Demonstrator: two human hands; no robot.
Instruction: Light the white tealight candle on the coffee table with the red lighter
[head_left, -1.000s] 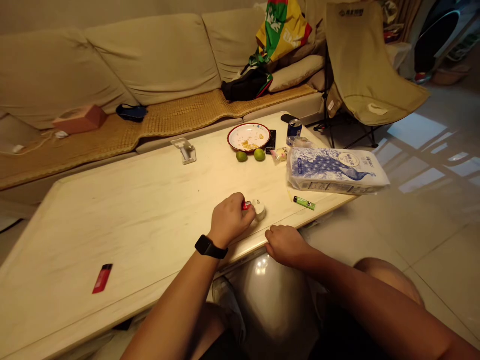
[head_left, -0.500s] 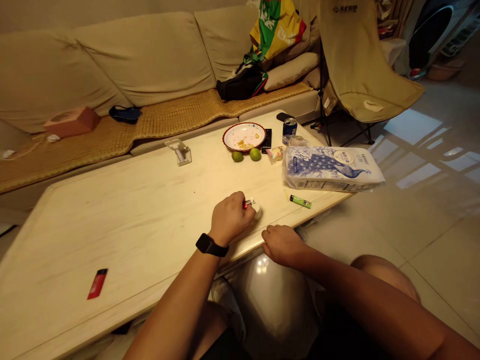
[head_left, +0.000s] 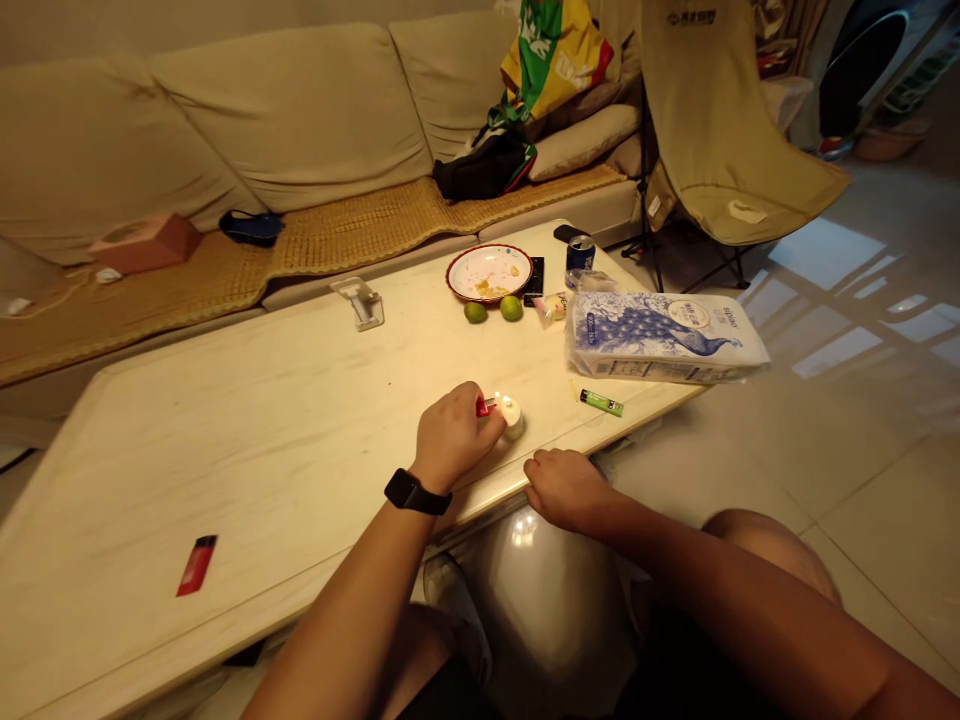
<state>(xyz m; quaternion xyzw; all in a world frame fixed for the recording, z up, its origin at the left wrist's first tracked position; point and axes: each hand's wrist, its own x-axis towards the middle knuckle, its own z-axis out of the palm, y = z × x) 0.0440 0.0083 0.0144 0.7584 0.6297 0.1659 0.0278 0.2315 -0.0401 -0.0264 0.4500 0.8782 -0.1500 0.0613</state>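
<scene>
You've got a beige fabric sofa (head_left: 285, 110) with a woven seat mat (head_left: 360, 225) behind, folding camp chair (head_left: 720, 130) right (pale tile floor (head_left: 862, 470), light patches).

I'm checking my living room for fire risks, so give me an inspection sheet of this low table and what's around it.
Surface: pale wood-grain low table.
Job's things: red lighter showing a small flame beside a small white candle.
Clutter: plastic-wrapped peacock-print pack, green lighter, second red lighter, plate, two limes, drinks can.
Hands: left hand holds the lighter; right hand rests on the table edge, holding nothing.
Cables: nothing seen.
Surroundings: beige sofa, folding chair, tiled floor.
</scene>
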